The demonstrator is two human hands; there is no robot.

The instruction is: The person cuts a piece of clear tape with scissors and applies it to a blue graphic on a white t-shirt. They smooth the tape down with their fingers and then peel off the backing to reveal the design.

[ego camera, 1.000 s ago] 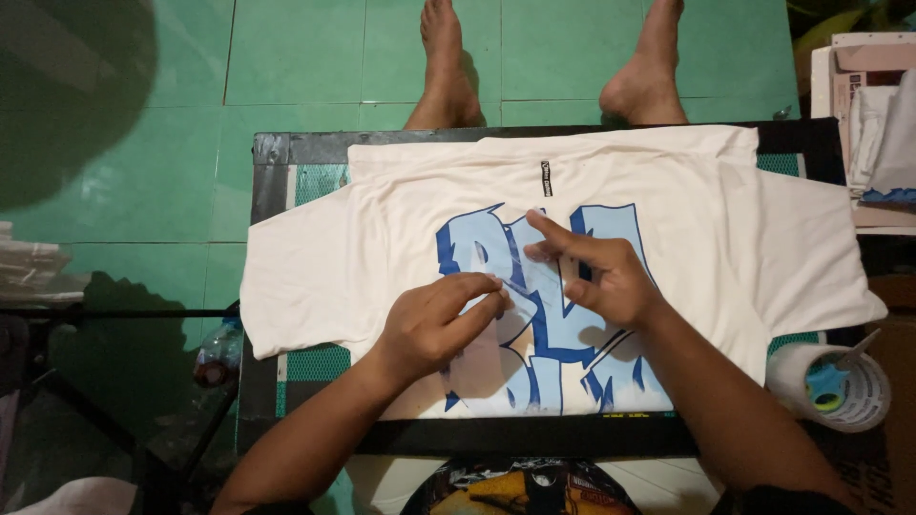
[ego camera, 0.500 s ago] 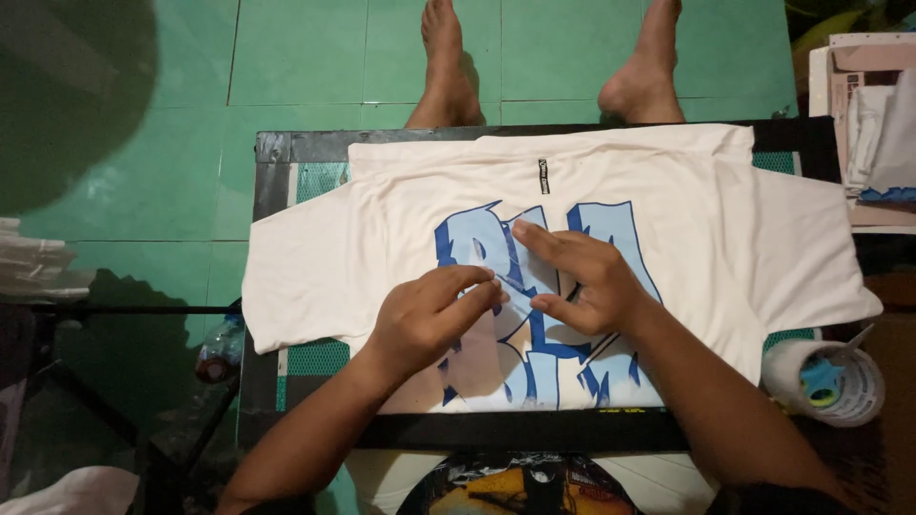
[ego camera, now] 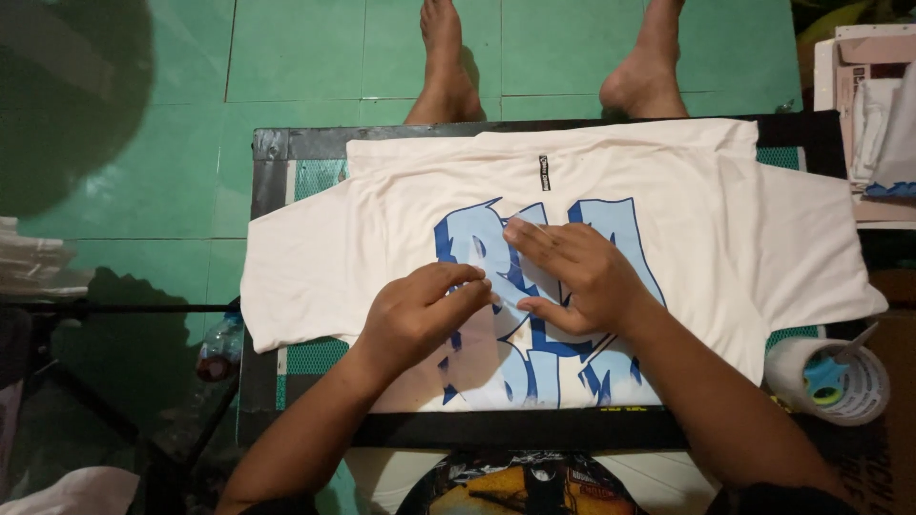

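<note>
- One tabletop, dark-edged with green mesh showing at the corners, stands over a green tiled floor.
- One white shirt lies flat across it, sleeves spread left and right, a small dark label near the collar edge on the far side from you.
- One blue print sits in the middle of the shirt, partly under your hands. A clear film seems to lie over it, though I cannot tell its edges.
- Your right hand lies flat on the print, fingers spread, grip released and pressing down.
- Your left hand has its grip pinched at the fingertips on something thin at the print; I cannot tell what it is, it looks like a film edge.
- Two bare feet of another person stand on the floor beyond the tabletop.
- One tape roll with a blue piece in its core rests at the right edge, near your right forearm.
- One plastic bottle lies low on the left, under the shirt's sleeve.
- Risk: if your left pinch pulls fast or steeply, the print could lift or tear with it.
- Risk: if your right hand slips, the shirt may bunch and crease the print.
- Risk: your right forearm could knock the tape roll off the edge.
</note>
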